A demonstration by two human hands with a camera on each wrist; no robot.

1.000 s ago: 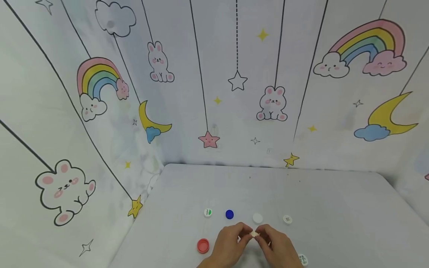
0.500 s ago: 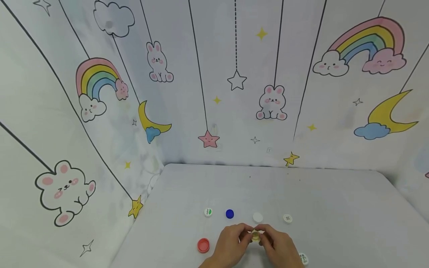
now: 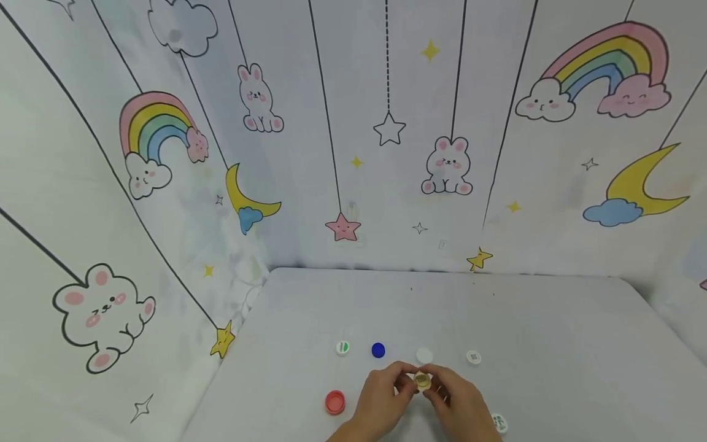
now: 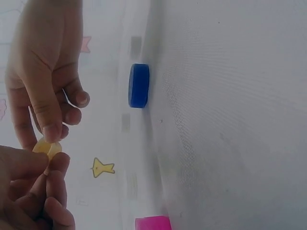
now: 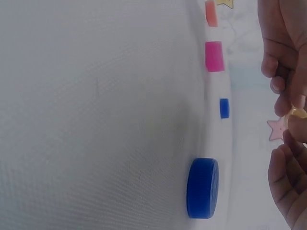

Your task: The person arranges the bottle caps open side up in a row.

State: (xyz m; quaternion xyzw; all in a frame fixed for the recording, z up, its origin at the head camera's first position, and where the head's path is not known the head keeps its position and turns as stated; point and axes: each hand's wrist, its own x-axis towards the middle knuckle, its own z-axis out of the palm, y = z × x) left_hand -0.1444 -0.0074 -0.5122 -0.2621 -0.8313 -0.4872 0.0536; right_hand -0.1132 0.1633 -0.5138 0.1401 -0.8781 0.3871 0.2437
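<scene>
A small pale yellow bottle cap point(image 3: 422, 381) is held between both hands above the table, its hollow side facing up toward the head camera. My left hand point(image 3: 380, 398) pinches its left edge with thumb and fingertips. From the other side my right hand point(image 3: 457, 399) pinches it too. The left wrist view catches the yellow cap point(image 4: 47, 146) at the meeting fingertips, partly covered by them. Just beyond the hands lies a white round cap point(image 3: 424, 355), and a red cap point(image 3: 334, 403) rests left of the left hand.
Farther back on the white table point(image 3: 442, 307) lie a white cap with a green mark point(image 3: 342, 348), a blue cap point(image 3: 378, 350) and a white marked cap point(image 3: 473, 356). Another printed cap point(image 3: 499, 423) sits beside the right forearm. Cartoon-printed cloth walls point(image 3: 381, 184) enclose the table.
The yellow cap has turned between the fingertips, from nearly edge-on to showing its hollow inside. Both hands stay nearly in place, and the caps on the table have not moved.
</scene>
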